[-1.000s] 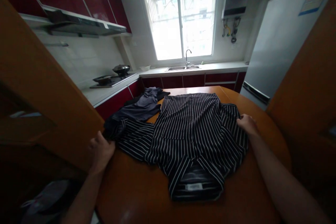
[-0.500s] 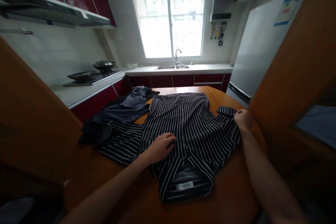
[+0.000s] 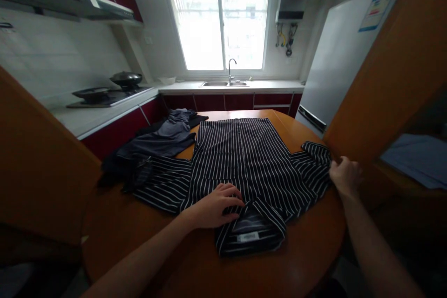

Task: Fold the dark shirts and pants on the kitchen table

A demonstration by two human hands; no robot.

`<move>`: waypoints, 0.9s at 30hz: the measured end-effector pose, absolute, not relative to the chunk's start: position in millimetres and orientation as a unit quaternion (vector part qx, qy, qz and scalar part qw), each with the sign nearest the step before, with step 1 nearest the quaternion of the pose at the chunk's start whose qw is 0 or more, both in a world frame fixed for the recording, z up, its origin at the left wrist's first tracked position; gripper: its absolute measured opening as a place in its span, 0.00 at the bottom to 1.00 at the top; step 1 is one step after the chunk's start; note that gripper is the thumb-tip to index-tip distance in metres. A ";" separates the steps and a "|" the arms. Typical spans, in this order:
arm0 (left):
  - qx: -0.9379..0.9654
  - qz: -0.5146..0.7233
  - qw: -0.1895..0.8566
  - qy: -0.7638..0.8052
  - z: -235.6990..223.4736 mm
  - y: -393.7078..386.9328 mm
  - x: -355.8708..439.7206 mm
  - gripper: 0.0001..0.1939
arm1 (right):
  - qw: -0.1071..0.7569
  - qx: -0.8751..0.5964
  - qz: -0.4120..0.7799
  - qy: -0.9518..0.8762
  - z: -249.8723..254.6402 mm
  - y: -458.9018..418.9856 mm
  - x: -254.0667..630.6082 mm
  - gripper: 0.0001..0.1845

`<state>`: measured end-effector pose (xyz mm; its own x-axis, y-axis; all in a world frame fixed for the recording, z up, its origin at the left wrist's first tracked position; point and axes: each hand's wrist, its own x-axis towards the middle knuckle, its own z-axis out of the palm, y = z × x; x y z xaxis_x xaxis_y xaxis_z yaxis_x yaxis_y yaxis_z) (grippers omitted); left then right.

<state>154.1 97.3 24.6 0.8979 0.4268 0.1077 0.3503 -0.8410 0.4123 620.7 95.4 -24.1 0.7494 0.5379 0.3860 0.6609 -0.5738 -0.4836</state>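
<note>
A black shirt with white stripes (image 3: 240, 158) lies spread on the wooden table (image 3: 167, 260), its collar toward me and its hem at the far side. My left hand (image 3: 220, 205) rests on the shirt just above the collar, fingers apart and slightly curled. At the right, my right hand (image 3: 345, 174) pinches the cuff end of one sleeve, which is pulled outward to the table's right edge. The other sleeve stretches left and touches a heap of dark clothes. Inside the collar a white label shows.
Dark grey and black clothes (image 3: 157, 137) lie heaped at the table's left. Beyond are a stove with a lidded pan (image 3: 126, 79), a sink (image 3: 214, 84) under the window, and a fridge (image 3: 338, 60) at the right. Wooden panels flank the table on both sides.
My right hand has moved outward to the right, drawing the sleeve straighter. My left hand has come down nearer the collar, its fingers more spread.
</note>
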 end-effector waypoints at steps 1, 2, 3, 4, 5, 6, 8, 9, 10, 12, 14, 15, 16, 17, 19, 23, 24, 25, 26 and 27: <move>0.956 0.080 0.194 0.203 27.9 93.8 154.1 0.15 | 0.322 -0.861 -0.116 -0.375 -24.9 85.6 612.6 0.25; 0.958 0.061 0.197 0.202 30.7 90.4 153.3 0.16 | 0.335 -0.829 -0.121 -0.431 -24.6 75.1 602.3 0.24; 0.957 0.042 0.204 0.200 33.1 87.1 151.6 0.19 | 0.343 -0.786 -0.107 -0.503 -23.3 63.6 590.2 0.22; 0.956 0.026 0.214 0.199 35.0 83.9 148.9 0.23 | 0.344 -0.730 -0.072 -0.586 -21.3 51.2 576.9 0.20; 0.954 0.012 0.225 0.199 36.6 80.8 145.3 0.27 | 0.334 -0.668 -0.020 -0.664 -19.1 38.2 563.1 0.18; 0.950 -0.002 0.238 0.201 37.7 77.7 140.9 0.32 | 0.307 -0.610 0.043 -0.730 -17.1 25.2 549.4 0.17; 0.942 -0.030 0.260 0.209 38.5 71.8 131.2 0.42 | 0.239 -0.534 0.147 -0.798 -15.0 1.8 524.3 0.20; 0.938 -0.039 0.270 0.215 37.9 69.0 126.5 0.44 | 0.214 -0.514 0.176 -0.812 -15.3 -7.1 513.7 0.22; 0.933 -0.042 0.278 0.224 36.5 66.3 122.4 0.44 | 0.198 -0.504 0.191 -0.819 -16.4 -13.4 504.5 0.23; 0.924 -0.023 0.295 0.242 31.5 61.0 116.9 0.35 | 0.191 -0.500 0.189 -0.823 -19.8 -18.4 490.5 0.16; 0.918 0.006 0.304 0.253 24.8 55.3 115.0 0.24 | 0.193 -0.496 0.174 -0.828 -21.9 -16.6 481.9 0.06; 0.917 0.016 0.307 0.253 21.7 52.1 115.0 0.22 | 0.189 -0.491 0.172 -0.833 -21.5 -15.2 479.3 0.07; 0.917 0.023 0.309 0.251 19.1 48.4 115.5 0.22 | 0.179 -0.485 0.174 -0.838 -19.7 -14.6 477.6 0.09; 0.917 0.024 0.313 0.244 17.4 44.2 116.1 0.21 | 0.164 -0.478 0.182 -0.844 -16.5 -15.4 476.8 0.10; 0.914 0.015 0.336 0.226 17.7 34.7 117.3 0.21 | 0.124 -0.463 0.217 -0.851 -7.0 -21.8 477.3 0.09; 0.890 -0.039 0.429 0.147 32.3 25.4 117.8 0.24 | 0.046 -0.439 0.322 -0.838 17.2 -39.6 484.0 0.05; 0.886 -0.040 0.441 0.137 37.1 29.7 116.7 0.24 | 0.040 -0.438 0.346 -0.829 23.0 -40.1 486.3 0.05; 0.887 -0.024 0.438 0.142 41.1 38.2 114.6 0.22 | 0.042 -0.440 0.363 -0.820 28.5 -37.6 488.5 0.06; 0.893 0.010 0.419 0.166 43.8 50.9 111.4 0.19 | 0.052 -0.442 0.373 -0.814 33.5 -31.7 490.6 0.07; 0.899 0.055 0.381 0.208 44.5 67.6 106.8 0.16 | 0.068 -0.443 0.375 -0.811 37.8 -22.6 492.2 0.10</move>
<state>106.8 67.6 44.5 0.9074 0.4161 -0.0592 0.3319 -0.6231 0.7082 492.2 -22.6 37.8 -0.5979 0.7701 -0.2224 0.6683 0.3257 -0.6688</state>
